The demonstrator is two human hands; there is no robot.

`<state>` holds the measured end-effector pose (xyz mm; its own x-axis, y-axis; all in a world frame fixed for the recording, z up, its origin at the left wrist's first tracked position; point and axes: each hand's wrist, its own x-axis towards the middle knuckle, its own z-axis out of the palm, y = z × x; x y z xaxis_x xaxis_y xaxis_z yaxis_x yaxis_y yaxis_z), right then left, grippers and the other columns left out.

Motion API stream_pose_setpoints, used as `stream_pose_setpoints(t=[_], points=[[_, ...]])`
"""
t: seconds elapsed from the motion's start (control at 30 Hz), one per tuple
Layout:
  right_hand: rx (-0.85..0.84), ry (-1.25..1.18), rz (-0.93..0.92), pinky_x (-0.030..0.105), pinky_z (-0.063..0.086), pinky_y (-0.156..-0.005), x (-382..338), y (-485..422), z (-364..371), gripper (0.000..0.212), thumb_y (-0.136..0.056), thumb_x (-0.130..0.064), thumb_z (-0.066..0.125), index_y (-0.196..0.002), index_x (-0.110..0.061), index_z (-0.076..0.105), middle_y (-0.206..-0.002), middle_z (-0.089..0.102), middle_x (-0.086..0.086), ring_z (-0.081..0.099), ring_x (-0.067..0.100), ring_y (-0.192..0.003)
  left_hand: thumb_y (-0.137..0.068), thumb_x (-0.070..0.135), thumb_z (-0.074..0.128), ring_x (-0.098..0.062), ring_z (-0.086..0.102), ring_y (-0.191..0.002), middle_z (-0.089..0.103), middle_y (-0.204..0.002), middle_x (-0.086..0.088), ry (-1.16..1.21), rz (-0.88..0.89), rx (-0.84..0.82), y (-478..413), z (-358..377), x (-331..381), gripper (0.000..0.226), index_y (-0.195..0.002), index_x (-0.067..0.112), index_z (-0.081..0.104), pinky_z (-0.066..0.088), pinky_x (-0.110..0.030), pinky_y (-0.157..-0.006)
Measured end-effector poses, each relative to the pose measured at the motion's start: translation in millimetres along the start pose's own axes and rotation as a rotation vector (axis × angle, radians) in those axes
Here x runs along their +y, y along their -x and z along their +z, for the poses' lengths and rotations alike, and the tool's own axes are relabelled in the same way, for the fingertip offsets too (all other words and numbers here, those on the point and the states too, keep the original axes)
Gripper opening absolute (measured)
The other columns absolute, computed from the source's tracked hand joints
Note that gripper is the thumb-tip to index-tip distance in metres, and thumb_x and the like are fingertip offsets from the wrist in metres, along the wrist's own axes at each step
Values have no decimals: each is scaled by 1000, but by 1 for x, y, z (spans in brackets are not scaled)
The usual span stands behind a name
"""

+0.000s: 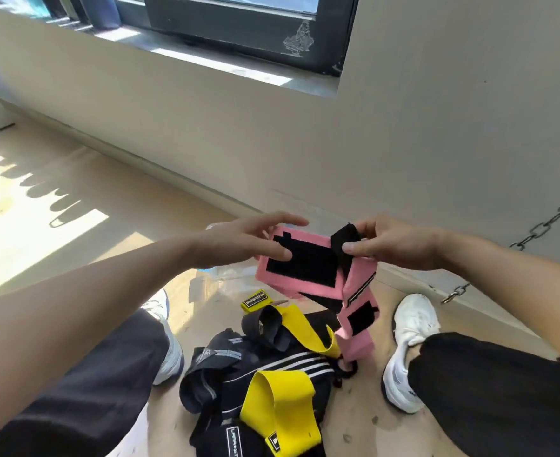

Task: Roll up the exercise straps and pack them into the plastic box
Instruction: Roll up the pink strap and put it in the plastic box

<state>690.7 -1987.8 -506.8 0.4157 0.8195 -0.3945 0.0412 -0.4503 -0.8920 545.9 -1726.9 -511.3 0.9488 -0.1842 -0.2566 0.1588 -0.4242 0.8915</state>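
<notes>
Pink strap (358, 272): aloft between both hands, long axis hanging down below the fingers | left hand (249, 239): pinches the patched upper end | right hand (394, 245): pinches the black tab, likely roll start | plastic box (221, 275): beyond, under left fingers

one pink strap (359, 273), two yellow straps (282, 400), two hands (239, 239), two white shoes (410, 328)
</notes>
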Motion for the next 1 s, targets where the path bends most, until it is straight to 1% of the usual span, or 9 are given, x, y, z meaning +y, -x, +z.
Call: stream_pose_setpoints(t=[0.13,0.23,0.3,0.47,0.6,0.77,0.83,0.9,1.0], points=[[127,2,-20,28,57,-88,4,7,-9,17,-97,-3,58,-109,-4,70,-105,75,11,71,18,-94,-64,68,72,-11,59,-115,57,-121,10,-263,1,-14,1,9,-1,57,-111,36,74,45,-47,-108],[184,-22,-2,26,56,-87,11,8,-9,18,-98,-2,56,-110,-3,69,-105,74,11,70,18,-93,-73,49,77,-5,49,-135,56,-142,14,-150,147,-78,4,14,5,48,-116,28,76,38,-38,-117],[197,-18,6,26,57,-86,14,6,-4,21,-99,-3,55,-116,3,66,-108,72,15,69,22,-96,-78,38,77,-7,49,-138,63,-140,10,-87,186,-79,5,19,13,38,-111,21,77,34,-39,-119],[307,-86,-23,32,56,-87,16,1,3,20,-98,-6,59,-115,0,68,-109,73,18,68,25,-95,-91,19,74,-36,67,-113,74,-114,-17,61,198,57,4,21,16,28,-115,5,72,52,-53,-103],[309,-125,-10,29,54,-76,16,7,5,12,-97,-10,62,-104,-9,72,-88,74,7,68,18,-81,-95,7,70,-23,69,-108,74,-116,-16,79,137,67,6,14,2,28,-122,3,68,54,-36,-96],[268,-380,30,25,59,-66,7,16,14,16,-94,-14,62,-106,-8,69,-97,75,12,69,17,-78,-84,28,75,-37,70,-106,76,-112,-11,162,66,182,5,12,-16,39,-117,14,59,51,-59,-99],[173,-501,60,27,60,-69,7,17,30,23,-90,-19,63,-110,-9,69,-110,74,14,70,16,-80,-83,27,75,-35,70,-102,75,-113,-8,180,75,232,5,17,-17,41,-118,16,57,55,-52,-87],[139,-582,55,27,59,-68,4,13,45,15,-95,-19,60,-102,-11,71,-98,75,8,68,14,-75,-83,24,74,-27,71,-96,75,-113,-6,204,88,269,5,24,-17,42,-119,14,55,55,-42,-77],[183,-638,18,29,60,-67,-3,4,53,17,-101,-18,55,-98,-11,70,-85,70,6,68,16,-71,-79,26,79,-35,71,-104,74,-116,-8,257,80,286,6,32,-18,48,-118,14,53,58,-55,-88]])
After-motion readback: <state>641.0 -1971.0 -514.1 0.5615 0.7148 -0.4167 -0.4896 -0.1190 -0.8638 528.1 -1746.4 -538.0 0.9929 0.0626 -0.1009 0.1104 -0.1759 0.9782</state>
